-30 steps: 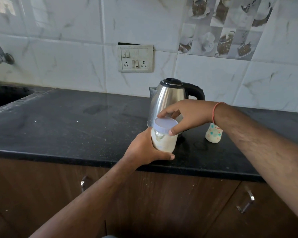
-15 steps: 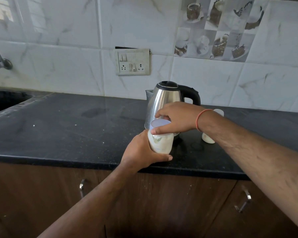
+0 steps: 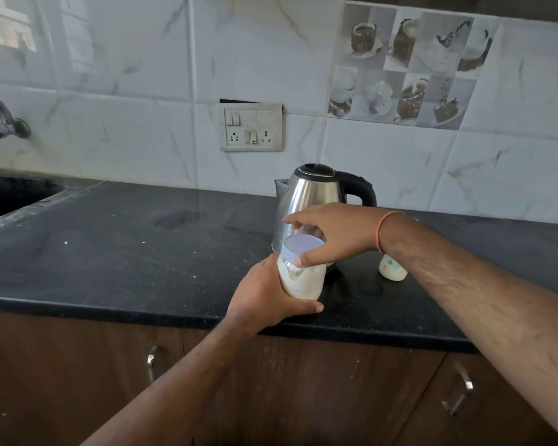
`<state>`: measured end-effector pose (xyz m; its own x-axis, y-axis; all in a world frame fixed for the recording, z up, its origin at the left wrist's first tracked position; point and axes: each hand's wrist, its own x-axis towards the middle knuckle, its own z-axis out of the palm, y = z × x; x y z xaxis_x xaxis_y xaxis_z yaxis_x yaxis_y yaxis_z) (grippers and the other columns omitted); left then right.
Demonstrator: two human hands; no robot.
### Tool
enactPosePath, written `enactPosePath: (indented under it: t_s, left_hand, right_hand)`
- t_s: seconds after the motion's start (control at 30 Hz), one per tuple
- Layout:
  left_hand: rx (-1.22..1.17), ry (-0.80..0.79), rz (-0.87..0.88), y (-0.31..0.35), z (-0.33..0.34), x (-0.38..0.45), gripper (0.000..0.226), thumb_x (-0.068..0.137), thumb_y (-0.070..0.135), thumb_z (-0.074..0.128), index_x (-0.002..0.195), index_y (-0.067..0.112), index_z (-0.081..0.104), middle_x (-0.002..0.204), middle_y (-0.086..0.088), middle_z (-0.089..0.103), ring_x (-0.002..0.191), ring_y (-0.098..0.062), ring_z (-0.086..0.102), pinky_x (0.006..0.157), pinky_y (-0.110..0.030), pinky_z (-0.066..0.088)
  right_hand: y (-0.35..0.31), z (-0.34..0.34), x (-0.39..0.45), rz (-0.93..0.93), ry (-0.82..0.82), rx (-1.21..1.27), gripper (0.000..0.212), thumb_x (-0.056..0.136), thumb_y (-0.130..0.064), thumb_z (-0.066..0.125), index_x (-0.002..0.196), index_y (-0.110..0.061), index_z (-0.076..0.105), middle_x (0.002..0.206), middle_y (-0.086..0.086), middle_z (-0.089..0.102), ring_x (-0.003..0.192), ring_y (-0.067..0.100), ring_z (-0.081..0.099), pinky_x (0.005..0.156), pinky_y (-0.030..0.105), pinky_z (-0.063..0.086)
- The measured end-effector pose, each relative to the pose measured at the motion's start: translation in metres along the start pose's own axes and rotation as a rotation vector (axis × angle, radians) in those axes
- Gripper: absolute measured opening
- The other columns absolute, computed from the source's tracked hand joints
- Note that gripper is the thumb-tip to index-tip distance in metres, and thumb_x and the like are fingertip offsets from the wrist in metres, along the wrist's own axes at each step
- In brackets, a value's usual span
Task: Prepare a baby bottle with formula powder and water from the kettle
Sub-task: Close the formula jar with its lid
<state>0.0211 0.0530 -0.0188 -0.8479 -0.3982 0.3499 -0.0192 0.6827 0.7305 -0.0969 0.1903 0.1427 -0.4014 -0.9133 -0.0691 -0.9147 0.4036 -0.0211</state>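
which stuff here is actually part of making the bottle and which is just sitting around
Part of the job:
- jar of white powder, held in the left hand
- its pale lid, in the right hand grip
- steel kettle
- small white bottle beside the kettle

Just there:
- wall switch panel
- tap and sink
- cupboard handles
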Motion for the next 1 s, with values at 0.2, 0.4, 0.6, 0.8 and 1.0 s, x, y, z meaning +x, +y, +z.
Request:
enactPosePath:
  t_s: [0.2, 0.4, 0.6, 0.8, 1.0]
  left_hand:
    - [-0.007, -0.049, 0.006, -0.002, -0.001, 0.001, 0.104, 0.047, 0.072, 0.098, 0.137, 0.045, 0.054, 0.120, 0.023, 0.070, 0.108, -0.001, 0.067, 0.091, -0.032, 0.061]
    - [-0.016, -0.059, 0.004, -0.004, 0.001, 0.002, 0.107, 0.044, 0.075, 0.097, 0.137, 0.048, 0.054, 0.121, 0.023, 0.071, 0.110, -0.003, 0.069, 0.094, -0.035, 0.062]
    - [-0.050, -0.059, -0.003, -0.004, 0.001, 0.002, 0.096, 0.046, 0.068, 0.101, 0.129, 0.050, 0.057, 0.113, 0.026, 0.073, 0.103, 0.004, 0.070, 0.089, -0.028, 0.061]
    - [-0.065, -0.063, 0.022, -0.005, 0.002, 0.002, 0.095, 0.049, 0.066, 0.101, 0.131, 0.050, 0.056, 0.116, 0.027, 0.072, 0.105, 0.005, 0.068, 0.090, -0.029, 0.061]
    - [-0.155, -0.143, 0.041, -0.005, -0.005, 0.008, 0.103, 0.053, 0.065, 0.102, 0.141, 0.050, 0.050, 0.127, 0.026, 0.069, 0.117, 0.003, 0.066, 0.100, -0.035, 0.060]
  right_hand:
    - [-0.002, 0.001, 0.002, 0.000, 0.011, -0.020, 0.091, 0.087, -0.067, 0.076, 0.164, -0.038, 0.038, 0.128, -0.016, 0.065, 0.112, 0.012, 0.062, 0.091, 0.030, 0.050]
    - [-0.001, -0.001, 0.000, -0.001, 0.006, -0.135, 0.093, 0.086, -0.083, 0.064, 0.163, -0.038, 0.039, 0.140, -0.010, 0.066, 0.125, 0.018, 0.062, 0.104, 0.040, 0.053]
    - [-0.002, 0.012, -0.008, -0.096, -0.007, -0.211, 0.063, 0.100, -0.080, 0.041, 0.154, -0.048, 0.043, 0.148, -0.009, 0.063, 0.128, 0.021, 0.061, 0.106, 0.047, 0.050]
    - [-0.002, 0.025, -0.005, -0.037, 0.091, -0.230, 0.066, 0.096, -0.087, 0.036, 0.146, -0.046, 0.051, 0.122, -0.008, 0.071, 0.103, 0.017, 0.062, 0.084, 0.039, 0.052]
    - [0.002, 0.024, -0.007, -0.096, 0.067, -0.152, 0.064, 0.100, -0.082, 0.040, 0.152, -0.046, 0.046, 0.142, -0.009, 0.065, 0.120, 0.018, 0.061, 0.099, 0.043, 0.053]
